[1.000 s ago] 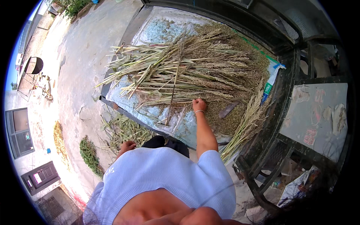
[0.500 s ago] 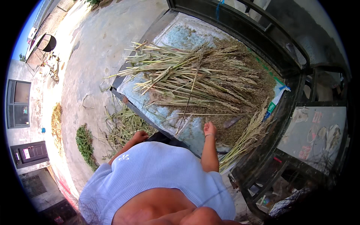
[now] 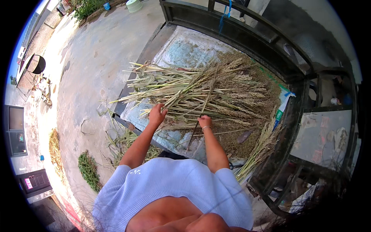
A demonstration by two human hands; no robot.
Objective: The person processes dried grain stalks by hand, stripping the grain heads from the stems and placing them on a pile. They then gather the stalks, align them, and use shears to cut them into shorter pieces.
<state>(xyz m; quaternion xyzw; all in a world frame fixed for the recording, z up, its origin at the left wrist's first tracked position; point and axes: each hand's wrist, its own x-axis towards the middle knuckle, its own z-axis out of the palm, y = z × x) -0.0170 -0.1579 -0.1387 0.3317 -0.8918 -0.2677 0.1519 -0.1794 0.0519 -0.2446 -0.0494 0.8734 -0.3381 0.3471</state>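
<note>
Left hand (image 3: 157, 115) and right hand (image 3: 204, 121) gripping the stalks (image 3: 201, 92). Could slip off the platform (image 3: 185, 50) if pulled hard.

A dark metal railing (image 3: 247, 29) borders the platform; a green weed clump (image 3: 89, 170) lies on concrete.

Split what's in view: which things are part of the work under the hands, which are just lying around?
In use:
- left hand, on the stalks
- right hand, on the stalks
- heap of dry grain stalks
- pale sheet beneath it

Lying about:
- loose stalks on the ground
- green plant pile
- dark metal railing
</note>
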